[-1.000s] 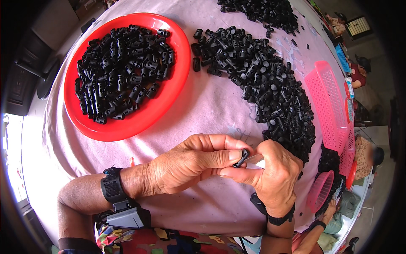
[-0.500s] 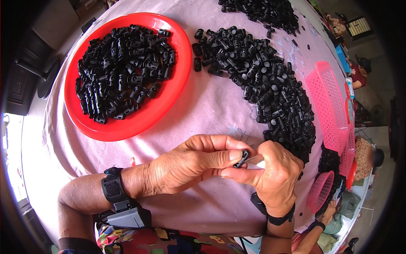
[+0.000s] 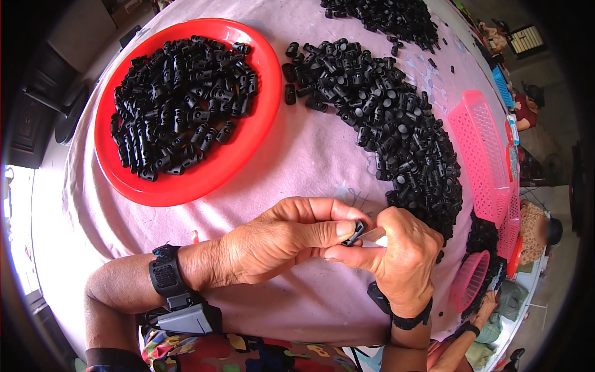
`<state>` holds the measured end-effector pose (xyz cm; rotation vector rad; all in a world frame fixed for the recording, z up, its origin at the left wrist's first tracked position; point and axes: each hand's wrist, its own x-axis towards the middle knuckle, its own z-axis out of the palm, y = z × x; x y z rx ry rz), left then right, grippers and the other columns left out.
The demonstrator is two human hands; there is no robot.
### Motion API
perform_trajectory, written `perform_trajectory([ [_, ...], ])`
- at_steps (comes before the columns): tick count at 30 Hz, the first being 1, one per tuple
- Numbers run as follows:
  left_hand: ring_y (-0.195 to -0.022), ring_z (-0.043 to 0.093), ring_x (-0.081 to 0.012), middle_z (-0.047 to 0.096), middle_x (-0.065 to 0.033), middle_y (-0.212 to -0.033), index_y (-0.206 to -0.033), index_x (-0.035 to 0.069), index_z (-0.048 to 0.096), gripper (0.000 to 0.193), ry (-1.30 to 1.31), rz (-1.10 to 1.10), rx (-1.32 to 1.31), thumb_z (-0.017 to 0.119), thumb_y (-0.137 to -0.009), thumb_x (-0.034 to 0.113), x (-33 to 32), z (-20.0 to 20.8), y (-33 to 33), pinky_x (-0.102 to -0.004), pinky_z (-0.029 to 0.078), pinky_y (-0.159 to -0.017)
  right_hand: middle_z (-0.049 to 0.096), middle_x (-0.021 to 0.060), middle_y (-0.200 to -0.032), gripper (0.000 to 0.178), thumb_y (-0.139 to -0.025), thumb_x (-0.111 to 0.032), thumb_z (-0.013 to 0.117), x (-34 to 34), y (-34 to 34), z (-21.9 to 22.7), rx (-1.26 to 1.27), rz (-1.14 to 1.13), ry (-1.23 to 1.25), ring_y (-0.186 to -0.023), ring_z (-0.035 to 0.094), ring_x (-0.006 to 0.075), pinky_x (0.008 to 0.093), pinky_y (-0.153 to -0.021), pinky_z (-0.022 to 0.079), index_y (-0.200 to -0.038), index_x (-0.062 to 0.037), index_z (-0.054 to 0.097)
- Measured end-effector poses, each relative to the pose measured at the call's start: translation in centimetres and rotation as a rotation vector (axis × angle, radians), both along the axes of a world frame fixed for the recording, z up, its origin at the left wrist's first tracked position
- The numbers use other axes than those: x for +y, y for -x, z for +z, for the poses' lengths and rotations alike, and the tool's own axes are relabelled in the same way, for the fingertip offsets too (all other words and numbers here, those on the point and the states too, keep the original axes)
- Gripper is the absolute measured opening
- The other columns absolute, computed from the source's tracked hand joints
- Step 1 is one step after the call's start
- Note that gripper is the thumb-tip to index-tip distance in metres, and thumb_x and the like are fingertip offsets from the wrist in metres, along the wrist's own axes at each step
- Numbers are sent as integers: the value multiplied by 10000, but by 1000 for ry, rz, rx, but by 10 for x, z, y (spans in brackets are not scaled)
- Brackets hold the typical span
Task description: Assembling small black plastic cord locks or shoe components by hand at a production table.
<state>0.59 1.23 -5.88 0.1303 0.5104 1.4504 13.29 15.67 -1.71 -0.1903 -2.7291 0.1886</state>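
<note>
Between the thumb and fingers of my left hand (image 3: 273, 239) is a small black plastic cord lock (image 3: 354, 234), held at a tilt. My right hand (image 3: 406, 251) is closed, pinching a thin, pale, blade-like piece (image 3: 373, 235) that meets the cord lock's right side. Its fingers hide most of that piece, so its full shape does not show. To the upper left, a round red tray (image 3: 248, 152) carries a heap of similar black cord locks (image 3: 180, 105). A long pile of loose black cord lock parts (image 3: 396, 124) curves down to just beyond my right hand.
Another black pile (image 3: 396, 18) lies at the far edge of the pink cloth (image 3: 297, 155). Pink perforated baskets (image 3: 480, 155) stand at the right, with a small pink basket (image 3: 471, 282) nearer. A co-worker's hand (image 3: 488, 305) reaches in beside it; other people sit farther right.
My two hands and the cord lock stay almost exactly in place. At the lower right, the co-worker's hand has shifted slightly up and to the right.
</note>
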Motion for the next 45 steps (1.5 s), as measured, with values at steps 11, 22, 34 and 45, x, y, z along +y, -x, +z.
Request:
perform_trajectory([
  [11, -1002, 552, -102, 596, -18, -1074, -1208, 22, 577, 286, -46, 5, -11, 572, -939, 118, -1, -3, 0, -280, 423, -949, 483, 62, -541, 601, -630, -568, 778, -4, 2, 10, -69, 15, 33, -471, 531, 254, 353, -439, 420, -628, -66, 447],
  [22, -993, 556, -99, 599, -12, -1047, -1199, 33, 589, 271, -17, -18, 33, 568, -950, 140, 0, 6, 1, -274, 431, -937, 476, 57, -544, 590, -641, -556, 785, -2, 1, 6, -79, 13, 90, -482, 537, 254, 355, -442, 422, -621, -74, 444],
  [34, -931, 538, -85, 583, 0, -986, -1183, 30, 595, 257, -42, -1, -26, 560, -956, 147, 1, 5, 0, -257, 432, -881, 510, 76, -547, 617, -612, -589, 779, -2, -1, 9, -53, -24, 138, -456, 529, 256, 346, -435, 432, -621, -59, 462],
  [45, -979, 573, -74, 628, -18, -1074, -1203, 46, 587, 263, -21, 29, 27, 559, -966, 157, 1, 1, -4, -235, 449, -872, 444, 28, -521, 623, -632, -610, 761, -2, 0, 3, -18, -23, 71, -442, 508, 190, 312, -395, 418, -587, -108, 395],
])
